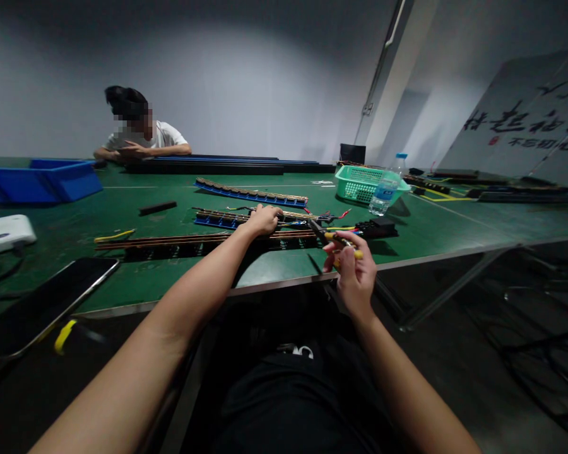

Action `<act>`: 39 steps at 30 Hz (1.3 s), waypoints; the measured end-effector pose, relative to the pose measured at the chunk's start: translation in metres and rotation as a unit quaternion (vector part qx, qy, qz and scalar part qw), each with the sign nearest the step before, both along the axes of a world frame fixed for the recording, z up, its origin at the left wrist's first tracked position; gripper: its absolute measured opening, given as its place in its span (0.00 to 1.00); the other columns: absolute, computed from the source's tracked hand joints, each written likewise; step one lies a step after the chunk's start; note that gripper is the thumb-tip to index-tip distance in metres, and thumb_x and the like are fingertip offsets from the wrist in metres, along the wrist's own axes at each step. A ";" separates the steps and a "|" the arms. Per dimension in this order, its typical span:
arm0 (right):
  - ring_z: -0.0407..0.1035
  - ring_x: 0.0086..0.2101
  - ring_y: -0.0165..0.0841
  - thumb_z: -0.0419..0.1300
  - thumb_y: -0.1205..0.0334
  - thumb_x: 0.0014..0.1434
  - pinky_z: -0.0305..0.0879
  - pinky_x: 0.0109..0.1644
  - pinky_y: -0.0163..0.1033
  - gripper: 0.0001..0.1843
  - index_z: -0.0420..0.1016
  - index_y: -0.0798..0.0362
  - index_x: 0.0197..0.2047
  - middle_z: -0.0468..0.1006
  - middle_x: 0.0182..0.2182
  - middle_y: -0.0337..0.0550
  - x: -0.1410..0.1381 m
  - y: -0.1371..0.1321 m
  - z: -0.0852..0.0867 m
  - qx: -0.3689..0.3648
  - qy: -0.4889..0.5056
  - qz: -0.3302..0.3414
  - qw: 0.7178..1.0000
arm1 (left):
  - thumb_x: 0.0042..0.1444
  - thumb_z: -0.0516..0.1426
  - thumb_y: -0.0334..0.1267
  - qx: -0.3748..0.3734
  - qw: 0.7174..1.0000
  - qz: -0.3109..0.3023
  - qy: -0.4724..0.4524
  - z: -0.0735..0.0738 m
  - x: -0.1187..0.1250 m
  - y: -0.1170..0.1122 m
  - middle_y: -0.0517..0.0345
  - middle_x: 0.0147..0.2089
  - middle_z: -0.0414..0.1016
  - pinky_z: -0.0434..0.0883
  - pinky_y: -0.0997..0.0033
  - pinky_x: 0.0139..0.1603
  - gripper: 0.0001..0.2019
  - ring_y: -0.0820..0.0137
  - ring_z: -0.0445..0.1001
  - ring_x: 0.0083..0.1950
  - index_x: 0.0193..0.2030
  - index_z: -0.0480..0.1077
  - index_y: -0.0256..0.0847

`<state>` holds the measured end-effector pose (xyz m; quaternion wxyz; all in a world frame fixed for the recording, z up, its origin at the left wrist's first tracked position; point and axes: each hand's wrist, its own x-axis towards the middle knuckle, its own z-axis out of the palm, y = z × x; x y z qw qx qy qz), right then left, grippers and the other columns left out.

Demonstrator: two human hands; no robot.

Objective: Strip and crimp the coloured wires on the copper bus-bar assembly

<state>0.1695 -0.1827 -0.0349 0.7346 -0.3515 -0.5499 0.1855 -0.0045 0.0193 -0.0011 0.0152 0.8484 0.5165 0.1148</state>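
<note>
My left hand (265, 219) reaches over the table with its fingers curled down on a short blue-based strip (218, 219) with copper-coloured bars along it. In my right hand (357, 274) is a pair of pliers (318, 232) with yellow handles, the dark jaws pointing up and left, close to the wire end by that strip. Red and dark wires (334, 216) spread out at the strip's right. Nearer me lies a long black rail (180, 243) with copper-coloured bars, partly covered by my left forearm. Behind my left hand rests another blue strip (250, 193).
A green basket (357, 183) and a water bottle (385, 195) stand at the right. On the left are a blue bin (42, 186), a white device (7, 233) and a phone (52, 302). Across the table (137, 284) sits a person (144, 135) near long dark rails (218, 167).
</note>
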 end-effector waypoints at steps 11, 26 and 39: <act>0.66 0.17 0.25 0.59 0.34 0.56 0.58 0.19 0.31 0.28 0.69 0.51 0.42 0.74 0.25 0.33 -0.024 0.076 0.016 -0.138 0.061 0.049 0.987 | 0.66 0.45 0.34 0.002 1.000 -0.009 -0.014 0.002 -0.001 -0.007 0.52 0.67 0.68 0.64 0.47 0.62 0.23 0.49 0.63 0.64 0.65 0.68 0.47; 0.58 0.19 0.25 0.62 0.42 0.57 0.54 0.23 0.33 0.20 0.74 0.51 0.36 0.68 0.20 0.33 -0.021 0.064 0.017 -0.118 -0.099 -0.015 0.988 | 0.65 0.46 0.36 0.002 1.000 -0.012 -0.026 -0.004 -0.001 0.003 0.51 0.67 0.68 0.64 0.44 0.60 0.23 0.48 0.62 0.65 0.64 0.69 0.48; 0.56 0.19 0.24 0.63 0.34 0.53 0.53 0.21 0.32 0.26 0.70 0.52 0.31 0.63 0.19 0.30 -0.021 0.089 0.059 -0.135 -0.007 0.012 0.991 | 0.67 0.45 0.35 -0.001 1.000 -0.009 -0.012 0.001 -0.002 -0.005 0.50 0.68 0.67 0.64 0.44 0.62 0.23 0.48 0.62 0.65 0.65 0.68 0.46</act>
